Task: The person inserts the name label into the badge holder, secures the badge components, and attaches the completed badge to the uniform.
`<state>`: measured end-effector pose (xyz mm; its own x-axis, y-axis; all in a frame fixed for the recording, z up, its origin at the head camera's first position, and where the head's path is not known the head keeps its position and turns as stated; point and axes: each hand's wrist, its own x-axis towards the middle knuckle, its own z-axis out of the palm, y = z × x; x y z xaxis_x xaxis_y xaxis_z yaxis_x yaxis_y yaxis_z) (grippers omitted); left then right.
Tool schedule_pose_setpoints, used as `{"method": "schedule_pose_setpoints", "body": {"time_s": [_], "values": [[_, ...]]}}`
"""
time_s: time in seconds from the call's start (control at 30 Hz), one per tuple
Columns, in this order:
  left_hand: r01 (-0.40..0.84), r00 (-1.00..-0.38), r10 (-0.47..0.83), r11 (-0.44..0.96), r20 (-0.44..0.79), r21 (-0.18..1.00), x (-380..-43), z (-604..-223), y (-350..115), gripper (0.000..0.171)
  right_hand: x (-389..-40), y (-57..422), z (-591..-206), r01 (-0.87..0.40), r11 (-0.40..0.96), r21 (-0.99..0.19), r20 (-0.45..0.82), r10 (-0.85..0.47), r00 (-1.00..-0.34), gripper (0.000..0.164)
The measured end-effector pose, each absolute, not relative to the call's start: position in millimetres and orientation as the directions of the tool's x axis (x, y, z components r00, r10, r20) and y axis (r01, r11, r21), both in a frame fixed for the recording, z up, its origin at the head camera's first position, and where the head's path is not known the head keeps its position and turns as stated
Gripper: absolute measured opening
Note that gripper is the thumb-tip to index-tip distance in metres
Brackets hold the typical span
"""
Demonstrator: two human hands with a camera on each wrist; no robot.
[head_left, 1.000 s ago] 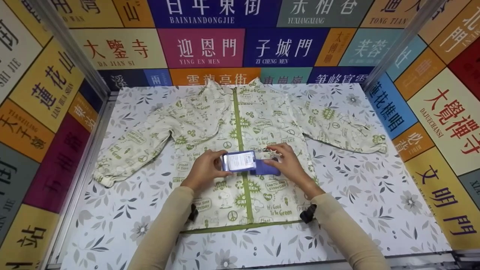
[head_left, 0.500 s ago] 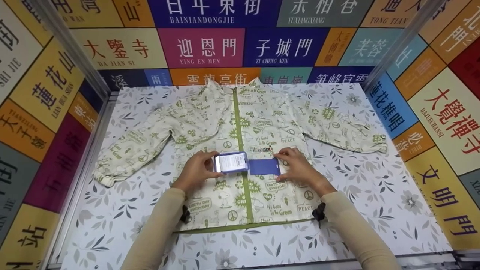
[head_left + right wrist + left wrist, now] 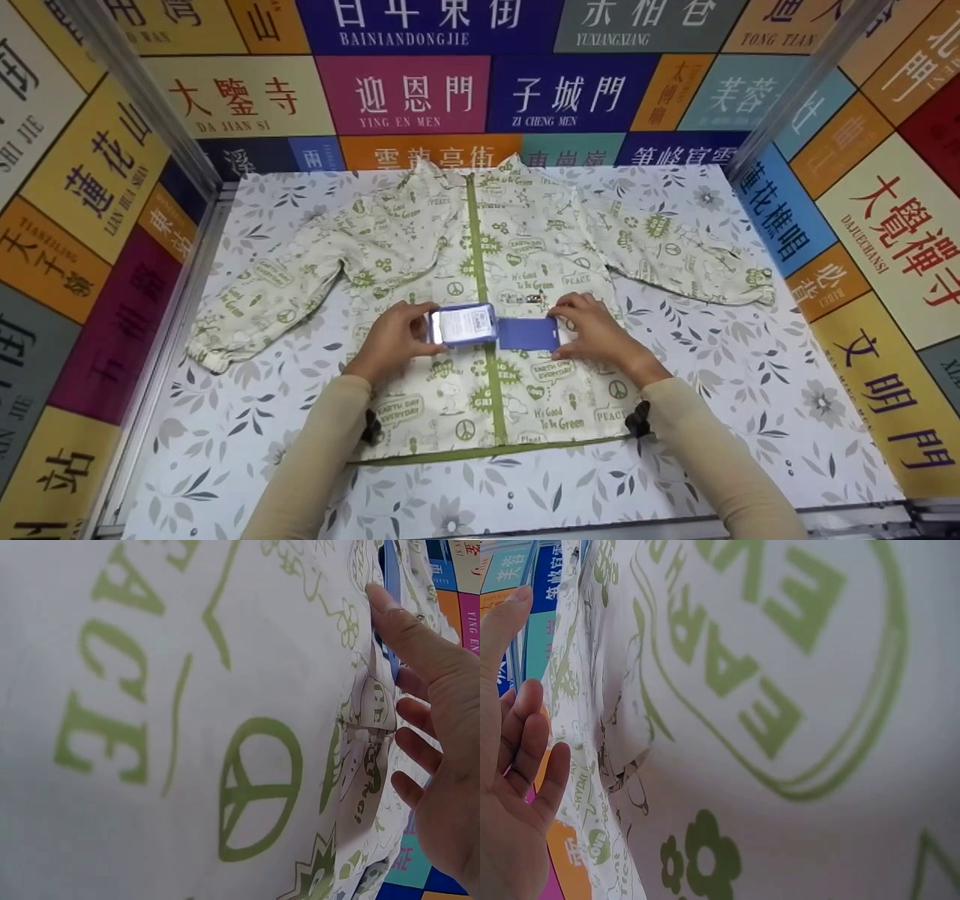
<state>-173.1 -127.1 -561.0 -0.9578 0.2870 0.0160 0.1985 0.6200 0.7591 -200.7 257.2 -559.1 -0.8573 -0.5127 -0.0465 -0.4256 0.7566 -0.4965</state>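
Note:
My left hand pinches the left end of a small purple-rimmed case with a white printed label on its face; its exact kind cannot be told. Just right of the case lies a flat purple flap or panel, whose right edge my right hand holds between thumb and fingers. Both pieces are over the front of a white jacket with green print. The right wrist view shows a blue edge by the right thumb. In the left wrist view the left hand appears at the side.
The jacket is spread flat with both sleeves out, a green strip down its middle. A small dark-and-white item lies above the purple panel. Beneath is a table with a leaf-patterned cover, walled by colourful printed panels.
My left hand has shifted slightly left with the case. My right hand has moved from over the purple panel to its right edge, uncovering it. The last half second shows almost no movement.

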Motion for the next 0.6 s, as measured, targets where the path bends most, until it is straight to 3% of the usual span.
{"method": "schedule_pose_setpoints", "body": {"time_s": [0.6], "values": [[0.233, -0.956, 0.288, 0.654, 0.047, 0.719, -178.5, -555.4, -126.6, 0.073, -201.8, 264.2, -524.4, -0.398, 0.688, -0.607, 0.047, -0.469, -0.882, 0.063]]}}
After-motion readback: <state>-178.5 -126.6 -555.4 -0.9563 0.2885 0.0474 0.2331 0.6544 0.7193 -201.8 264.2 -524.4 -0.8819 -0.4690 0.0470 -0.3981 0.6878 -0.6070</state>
